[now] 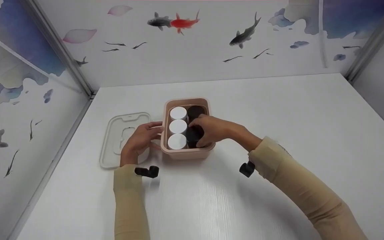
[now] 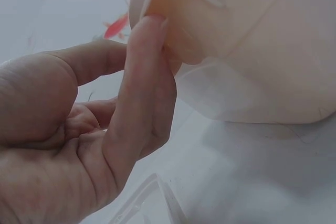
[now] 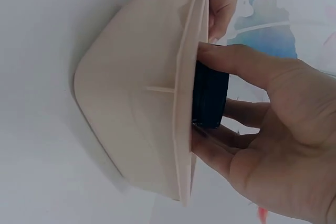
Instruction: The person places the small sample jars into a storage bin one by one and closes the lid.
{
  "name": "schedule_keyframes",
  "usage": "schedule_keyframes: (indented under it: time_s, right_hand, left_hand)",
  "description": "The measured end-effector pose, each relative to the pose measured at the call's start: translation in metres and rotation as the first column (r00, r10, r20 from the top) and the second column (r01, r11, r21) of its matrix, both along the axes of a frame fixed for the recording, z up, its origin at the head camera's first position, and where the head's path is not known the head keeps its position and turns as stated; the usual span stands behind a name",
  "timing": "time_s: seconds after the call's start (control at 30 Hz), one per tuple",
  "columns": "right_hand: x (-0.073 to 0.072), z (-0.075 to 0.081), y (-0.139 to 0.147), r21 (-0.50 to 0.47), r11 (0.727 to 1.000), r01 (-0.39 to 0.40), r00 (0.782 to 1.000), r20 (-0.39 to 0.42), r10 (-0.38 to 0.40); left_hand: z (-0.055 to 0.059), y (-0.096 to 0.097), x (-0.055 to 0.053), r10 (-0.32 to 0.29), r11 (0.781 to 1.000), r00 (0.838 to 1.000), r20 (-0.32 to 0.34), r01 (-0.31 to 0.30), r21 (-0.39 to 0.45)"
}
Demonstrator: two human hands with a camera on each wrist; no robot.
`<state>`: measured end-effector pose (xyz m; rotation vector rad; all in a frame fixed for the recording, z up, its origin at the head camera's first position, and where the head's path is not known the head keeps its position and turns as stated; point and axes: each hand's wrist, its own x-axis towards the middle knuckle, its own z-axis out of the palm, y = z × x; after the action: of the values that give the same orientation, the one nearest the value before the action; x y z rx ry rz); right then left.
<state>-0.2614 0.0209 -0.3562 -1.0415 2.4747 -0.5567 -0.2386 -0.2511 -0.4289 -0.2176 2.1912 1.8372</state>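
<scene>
A pale pink plastic box [image 1: 187, 154] stands on the table, packed with white-topped round containers [image 1: 178, 127] in a left row and black ones in a right row. My right hand [image 1: 213, 128] reaches into the box from the right, thumb and fingers around a black round container [image 3: 211, 95]. In the right wrist view its top stands above the rim; its lower part is hidden by the wall. My left hand [image 1: 142, 138] holds the box's left rim, and its bent fingertips [image 2: 149, 35] meet the rim in the left wrist view.
A translucent lid [image 1: 110, 143] lies flat on the white table [image 1: 278, 110] left of the box, partly under my left hand. Behind rises a wall [image 1: 205, 63] printed with fish, and another panel [image 1: 55, 120] stands along the left side.
</scene>
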Motion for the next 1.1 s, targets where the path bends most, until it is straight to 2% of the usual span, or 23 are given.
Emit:
schedule_keyframes:
  time_s: [0.2, 0.5, 0.87, 1.1]
  right_hand:
    - [0.001, -0.01, -0.003, 0.043, 0.999, -0.004, 0.998, -0.064, 0.006]
    - [0.001, -0.017, -0.006, 0.059, 0.998, -0.034, 0.986, -0.163, 0.044]
    - [0.0, -0.011, -0.007, 0.108, 0.99, -0.092, 0.977, -0.185, 0.111]
    - [-0.001, -0.005, -0.004, 0.056, 0.997, -0.052, 0.994, -0.091, 0.057]
  left_hand:
    - [0.002, 0.001, 0.0, 0.001, 1.0, 1.0, 0.016, -0.001, -0.015]
    - [0.004, 0.004, -0.002, 0.009, 0.999, 1.0, 0.027, -0.008, -0.042]
    - [0.003, 0.004, 0.0, 0.012, 1.0, 1.0, 0.004, -0.012, -0.012]
    - [0.007, 0.008, 0.0, 0.05, 0.997, 0.999, 0.019, -0.049, -0.065]
